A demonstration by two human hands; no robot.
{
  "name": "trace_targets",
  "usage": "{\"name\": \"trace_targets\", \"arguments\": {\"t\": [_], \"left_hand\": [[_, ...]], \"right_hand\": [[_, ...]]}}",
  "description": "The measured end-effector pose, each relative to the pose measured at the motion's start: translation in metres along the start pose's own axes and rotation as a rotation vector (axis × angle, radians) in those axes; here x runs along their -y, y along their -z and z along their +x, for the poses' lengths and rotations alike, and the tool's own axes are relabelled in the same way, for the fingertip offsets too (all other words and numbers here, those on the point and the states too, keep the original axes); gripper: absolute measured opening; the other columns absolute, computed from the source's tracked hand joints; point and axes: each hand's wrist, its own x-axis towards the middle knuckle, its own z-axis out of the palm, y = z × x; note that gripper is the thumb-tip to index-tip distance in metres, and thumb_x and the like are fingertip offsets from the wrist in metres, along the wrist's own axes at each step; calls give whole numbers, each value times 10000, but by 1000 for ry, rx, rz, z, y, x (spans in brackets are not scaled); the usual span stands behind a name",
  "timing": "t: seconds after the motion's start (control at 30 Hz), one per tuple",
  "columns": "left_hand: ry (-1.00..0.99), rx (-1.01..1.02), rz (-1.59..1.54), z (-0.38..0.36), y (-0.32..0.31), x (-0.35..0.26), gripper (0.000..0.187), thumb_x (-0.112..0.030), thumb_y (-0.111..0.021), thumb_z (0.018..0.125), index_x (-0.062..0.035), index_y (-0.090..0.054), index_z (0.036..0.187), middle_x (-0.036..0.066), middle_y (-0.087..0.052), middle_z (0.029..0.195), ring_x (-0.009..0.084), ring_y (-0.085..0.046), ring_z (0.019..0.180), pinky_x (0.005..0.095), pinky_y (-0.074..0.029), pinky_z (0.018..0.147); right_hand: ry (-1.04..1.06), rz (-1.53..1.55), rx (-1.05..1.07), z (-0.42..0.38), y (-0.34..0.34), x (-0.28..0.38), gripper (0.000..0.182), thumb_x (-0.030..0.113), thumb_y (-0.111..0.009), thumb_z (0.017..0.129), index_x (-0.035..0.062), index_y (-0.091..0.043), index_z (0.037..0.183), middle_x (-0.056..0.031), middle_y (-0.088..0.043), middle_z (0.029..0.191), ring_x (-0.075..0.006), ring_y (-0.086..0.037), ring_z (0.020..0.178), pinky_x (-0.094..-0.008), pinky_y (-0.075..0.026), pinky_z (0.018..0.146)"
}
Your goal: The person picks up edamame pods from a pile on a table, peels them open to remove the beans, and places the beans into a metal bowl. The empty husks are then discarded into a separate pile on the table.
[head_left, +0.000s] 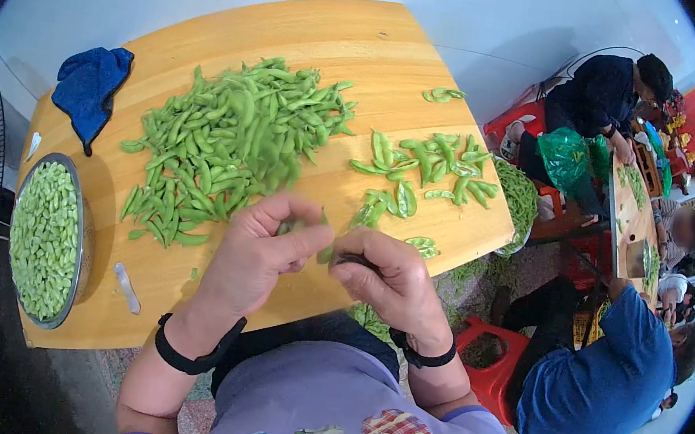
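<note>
My left hand [271, 251] is closed in a pinch over the table edge, with a green soybean pod [324, 254] at its thumb and fingertips. Bits of green also show inside its curled fingers. Close beside it, my right hand [392, 280] is closed too, its fingertips right by the pod. A small dark thing [355, 260] shows between its thumb and forefinger; I cannot tell what it is. Beyond my hands lies a big heap of whole soybean pods [237, 132]. Split, flattened pods [405, 198] lie scattered at the right.
A metal bowl [80, 242] full of shelled beans [43, 242] stands at the table's left. A blue cloth [92, 89] and a small whitish strip [127, 288] lie nearby. Pods cover the floor at right, near a red stool [489, 362]. Other people sit at another table [628, 223].
</note>
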Motion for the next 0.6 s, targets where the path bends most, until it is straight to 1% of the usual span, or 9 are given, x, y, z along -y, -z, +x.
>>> {"name": "trace_targets", "arguments": {"t": [0.03, 0.07, 0.13, 0.2, 0.4, 0.57, 0.6], "left_hand": [[1, 3, -1, 1, -2, 0, 115, -48, -631, 769, -90, -584, 866, -52, -535, 697, 12, -400, 534, 156, -310, 471], [0, -16, 13, 1, -5, 0, 116, -47, -636, 762, -87, -591, 861, -55, -532, 694, 12, -399, 530, 157, -308, 469], [-1, -34, 25, 2, -9, 1, 118, -46, -641, 755, -85, -597, 856, -58, -529, 690, 13, -398, 526, 159, -306, 466], [-59, -37, 102, 2, -11, 1, 101, -40, -645, 742, -78, -605, 826, -62, -522, 670, 11, -408, 538, 164, -310, 473], [-118, -21, 200, 1, -14, 1, 65, -24, -639, 732, -65, -598, 762, -57, -519, 649, 13, -427, 568, 177, -333, 511], [-167, -5, 167, 0, -19, 3, 67, -16, -632, 731, -64, -598, 762, -49, -541, 671, 14, -434, 575, 172, -330, 516], [-185, -4, 168, 0, -19, 4, 69, -12, -629, 731, -66, -598, 762, -47, -546, 677, 13, -435, 576, 169, -327, 516]], "right_hand": [[45, -46, -16, 0, 1, -1, 154, 48, -624, 776, -9, -567, 907, -97, -541, 714, -196, -536, 614, -298, -422, 545], [44, -48, -18, 0, 2, -1, 154, 48, -624, 776, -9, -567, 907, -97, -541, 714, -196, -536, 614, -298, -422, 545], [88, -98, -29, -1, 4, -1, 156, 50, -626, 765, -4, -569, 899, -115, -530, 709, -252, -542, 637, -321, -417, 563], [91, -134, -40, -2, 4, 0, 155, 54, -629, 761, -1, -569, 893, -116, -530, 708, -259, -544, 649, -326, -418, 571], [132, -200, -47, -5, 7, 4, 145, 60, -631, 755, 6, -572, 875, -121, -527, 705, -271, -551, 657, -334, -420, 573], [152, -229, -42, -5, 7, 5, 120, 57, -627, 755, 6, -578, 852, -118, -530, 694, -268, -553, 652, -329, -420, 568], [113, -227, -51, -5, 6, 5, 112, 60, -625, 759, 4, -579, 844, -117, -531, 685, -263, -553, 644, -326, -420, 565]]}}
